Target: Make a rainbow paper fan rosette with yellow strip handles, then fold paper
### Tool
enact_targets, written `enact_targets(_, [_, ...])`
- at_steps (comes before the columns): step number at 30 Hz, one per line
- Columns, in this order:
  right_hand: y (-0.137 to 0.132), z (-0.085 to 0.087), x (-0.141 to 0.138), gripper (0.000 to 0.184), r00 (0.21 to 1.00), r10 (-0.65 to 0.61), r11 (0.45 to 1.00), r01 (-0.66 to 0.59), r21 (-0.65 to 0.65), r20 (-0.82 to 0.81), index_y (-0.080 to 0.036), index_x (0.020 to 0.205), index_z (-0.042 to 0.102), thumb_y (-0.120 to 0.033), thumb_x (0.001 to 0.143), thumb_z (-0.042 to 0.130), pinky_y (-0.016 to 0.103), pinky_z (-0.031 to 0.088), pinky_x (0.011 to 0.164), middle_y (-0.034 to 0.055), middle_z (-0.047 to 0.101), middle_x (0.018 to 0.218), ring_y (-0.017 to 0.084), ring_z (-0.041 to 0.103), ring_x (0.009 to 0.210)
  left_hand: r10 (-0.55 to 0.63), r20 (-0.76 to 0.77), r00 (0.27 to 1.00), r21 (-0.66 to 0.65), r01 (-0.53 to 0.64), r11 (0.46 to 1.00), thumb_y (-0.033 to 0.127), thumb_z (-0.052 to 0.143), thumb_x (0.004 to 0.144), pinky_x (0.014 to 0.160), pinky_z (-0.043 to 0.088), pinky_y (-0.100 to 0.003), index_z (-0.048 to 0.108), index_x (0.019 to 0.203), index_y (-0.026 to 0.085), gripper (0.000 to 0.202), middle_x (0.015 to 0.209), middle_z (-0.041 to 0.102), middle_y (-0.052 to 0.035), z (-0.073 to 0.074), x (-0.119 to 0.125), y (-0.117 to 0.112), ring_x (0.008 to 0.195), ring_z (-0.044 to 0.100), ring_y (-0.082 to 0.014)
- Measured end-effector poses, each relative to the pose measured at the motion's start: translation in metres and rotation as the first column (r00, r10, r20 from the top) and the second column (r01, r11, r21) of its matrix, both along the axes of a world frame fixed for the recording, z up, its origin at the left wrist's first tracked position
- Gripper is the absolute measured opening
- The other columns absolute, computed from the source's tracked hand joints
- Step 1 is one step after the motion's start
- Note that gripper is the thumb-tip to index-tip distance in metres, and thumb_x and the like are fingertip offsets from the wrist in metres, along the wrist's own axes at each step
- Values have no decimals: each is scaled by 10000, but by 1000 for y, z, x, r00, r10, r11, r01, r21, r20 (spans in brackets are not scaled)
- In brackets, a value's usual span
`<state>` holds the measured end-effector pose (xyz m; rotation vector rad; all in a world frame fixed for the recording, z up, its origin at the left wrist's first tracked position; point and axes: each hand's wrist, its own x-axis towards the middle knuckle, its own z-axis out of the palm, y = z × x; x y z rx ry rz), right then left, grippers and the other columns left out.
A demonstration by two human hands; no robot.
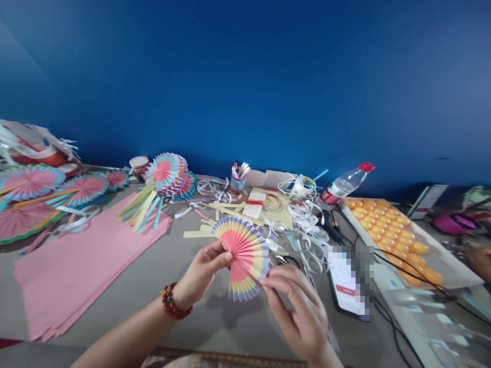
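A pleated paper fan (249,250), pink in the centre with yellow and lavender bands, is spread above the grey table in a rounded fan shape. My left hand (209,263), with a red bead bracelet on its wrist, pinches the fan at its centre between thumb and fingers. On the other side, my right hand (297,306) has its thumb and fingertips closed on the fan's lower right edge. Black-handled scissors (287,260) lie just behind my right hand, partly hidden by it.
Pink paper sheets (88,260) lie at left, near finished pleated fans (164,171). White paper strips (307,225) and a pen cup (238,180) sit behind. At right are a tilted bottle (345,184), a phone (347,286), cables and a tray of orange domes (387,230). Another person's hand (481,260) shows far right.
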<state>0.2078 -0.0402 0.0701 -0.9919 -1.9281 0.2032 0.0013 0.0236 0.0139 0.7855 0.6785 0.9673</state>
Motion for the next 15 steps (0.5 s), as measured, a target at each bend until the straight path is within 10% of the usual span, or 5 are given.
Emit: enact_targets(15, [1,2,1,290,999,-3,999,5,41,-47,-196,1005,650,4,807,581,328,572,699,54,677,832,182,667,748,37,-5,999,-32,-37,999,367,796,761,740,452,-248,718,875,173,238,827,662,-32,6,2,0,741,580,-141])
